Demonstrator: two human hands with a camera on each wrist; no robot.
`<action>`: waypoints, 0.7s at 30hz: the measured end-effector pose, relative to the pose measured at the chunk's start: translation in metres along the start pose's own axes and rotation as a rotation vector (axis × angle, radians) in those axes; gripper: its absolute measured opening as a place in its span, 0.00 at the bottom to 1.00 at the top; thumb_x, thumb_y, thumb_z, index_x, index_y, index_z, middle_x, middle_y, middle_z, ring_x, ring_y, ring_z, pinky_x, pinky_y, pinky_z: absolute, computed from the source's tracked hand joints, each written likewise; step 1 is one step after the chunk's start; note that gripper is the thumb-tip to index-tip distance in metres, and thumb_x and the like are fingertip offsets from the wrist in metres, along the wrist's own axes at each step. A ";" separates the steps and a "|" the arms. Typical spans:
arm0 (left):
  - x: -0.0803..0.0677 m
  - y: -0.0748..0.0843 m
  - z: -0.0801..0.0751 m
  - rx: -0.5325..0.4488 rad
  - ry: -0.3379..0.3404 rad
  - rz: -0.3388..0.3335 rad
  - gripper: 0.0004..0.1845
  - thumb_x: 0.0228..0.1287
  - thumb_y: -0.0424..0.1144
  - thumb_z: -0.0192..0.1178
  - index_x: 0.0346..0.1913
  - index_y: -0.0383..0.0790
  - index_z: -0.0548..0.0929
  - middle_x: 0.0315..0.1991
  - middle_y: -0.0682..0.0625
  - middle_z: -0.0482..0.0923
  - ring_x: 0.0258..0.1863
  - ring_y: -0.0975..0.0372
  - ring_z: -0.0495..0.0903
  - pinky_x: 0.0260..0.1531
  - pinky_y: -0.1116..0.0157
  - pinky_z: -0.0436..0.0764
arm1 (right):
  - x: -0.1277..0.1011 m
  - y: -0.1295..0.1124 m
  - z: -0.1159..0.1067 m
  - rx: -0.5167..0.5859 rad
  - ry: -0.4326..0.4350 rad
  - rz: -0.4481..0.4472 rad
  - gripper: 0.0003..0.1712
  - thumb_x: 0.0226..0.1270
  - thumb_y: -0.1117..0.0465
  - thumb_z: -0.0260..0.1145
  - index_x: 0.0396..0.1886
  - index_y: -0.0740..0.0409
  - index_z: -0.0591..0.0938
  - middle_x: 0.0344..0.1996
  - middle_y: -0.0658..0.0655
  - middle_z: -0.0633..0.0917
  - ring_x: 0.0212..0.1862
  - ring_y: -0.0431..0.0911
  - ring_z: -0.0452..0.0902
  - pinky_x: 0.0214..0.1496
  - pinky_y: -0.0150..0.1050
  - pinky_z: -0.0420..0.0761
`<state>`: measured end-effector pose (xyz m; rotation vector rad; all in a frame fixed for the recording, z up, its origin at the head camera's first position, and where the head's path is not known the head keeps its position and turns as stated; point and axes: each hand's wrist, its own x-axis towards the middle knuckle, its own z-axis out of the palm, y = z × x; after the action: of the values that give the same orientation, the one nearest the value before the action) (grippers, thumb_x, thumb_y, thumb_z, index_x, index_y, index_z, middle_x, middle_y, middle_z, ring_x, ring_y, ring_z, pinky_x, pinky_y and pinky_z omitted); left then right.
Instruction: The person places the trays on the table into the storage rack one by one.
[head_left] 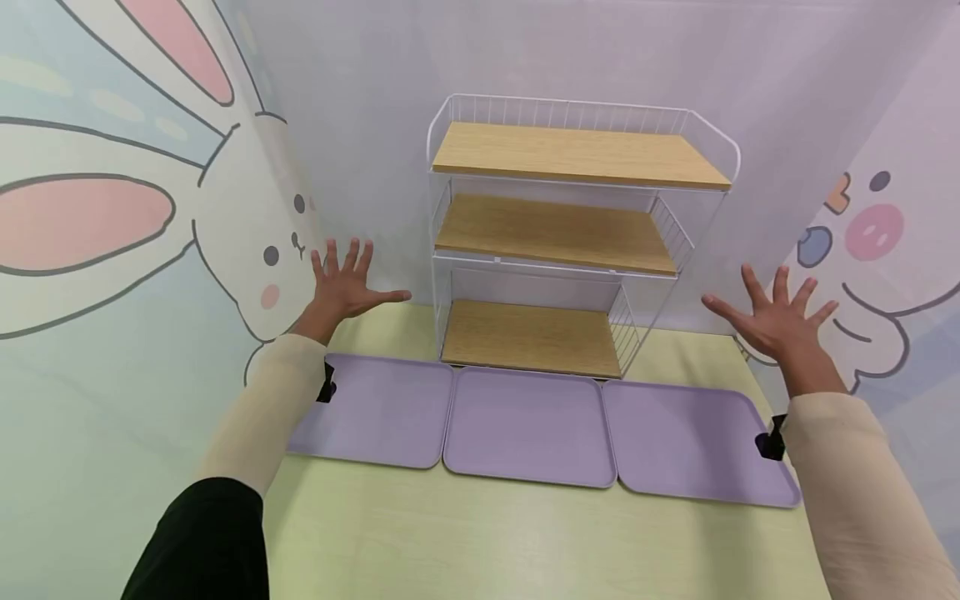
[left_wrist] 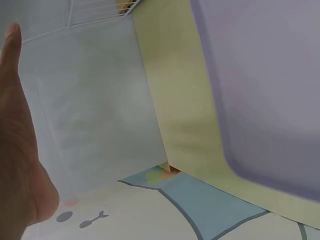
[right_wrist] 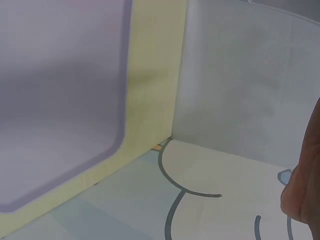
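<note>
My left hand (head_left: 343,282) is raised above the table's back left corner, fingers spread wide, holding nothing. My right hand (head_left: 776,321) hovers at the back right, also spread and empty. Between them stands a white wire rack (head_left: 576,237) with three wooden shelves, all bare. Three purple trays lie in a row in front of it: left tray (head_left: 382,412), middle tray (head_left: 527,425), right tray (head_left: 693,442). In the left wrist view the edge of my left hand (left_wrist: 17,150) shows beside a tray (left_wrist: 265,85). In the right wrist view only a bit of my right hand (right_wrist: 305,185) shows.
A pale yellow-green table (head_left: 487,533) carries everything. Cartoon rabbit-printed panels wall in the left side (head_left: 112,233), the right side (head_left: 885,250) and a plain back wall (head_left: 525,50). The table's front strip lies bare before the trays.
</note>
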<state>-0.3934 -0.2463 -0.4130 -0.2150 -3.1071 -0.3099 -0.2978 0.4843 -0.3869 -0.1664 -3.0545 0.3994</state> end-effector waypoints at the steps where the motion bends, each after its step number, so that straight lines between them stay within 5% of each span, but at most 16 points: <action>1: 0.001 0.001 0.002 0.006 0.002 0.008 0.76 0.60 0.91 0.50 0.94 0.49 0.29 0.95 0.41 0.24 0.91 0.33 0.15 0.83 0.30 0.12 | -0.001 0.002 0.001 -0.002 0.002 0.000 0.65 0.77 0.15 0.44 0.94 0.40 0.27 0.84 0.75 0.15 0.80 0.86 0.03 0.69 0.95 0.15; 12: 0.001 0.018 0.047 -0.122 0.047 0.094 0.81 0.52 0.97 0.50 0.95 0.50 0.31 0.96 0.42 0.31 0.94 0.38 0.23 0.87 0.33 0.18 | -0.014 0.019 0.016 0.009 0.002 0.002 0.64 0.79 0.18 0.46 0.94 0.44 0.29 0.85 0.83 0.24 0.81 0.93 0.17 0.73 0.95 0.25; 21: 0.001 0.040 0.082 -0.205 0.057 0.155 0.76 0.58 0.91 0.53 0.95 0.49 0.35 0.96 0.39 0.40 0.95 0.38 0.31 0.90 0.35 0.25 | -0.025 0.031 0.031 0.020 -0.011 0.019 0.63 0.81 0.20 0.47 0.95 0.50 0.33 0.84 0.89 0.32 0.81 0.96 0.27 0.76 0.94 0.36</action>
<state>-0.3883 -0.1908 -0.4857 -0.4389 -2.9778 -0.6179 -0.2719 0.5038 -0.4261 -0.1936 -3.0612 0.4333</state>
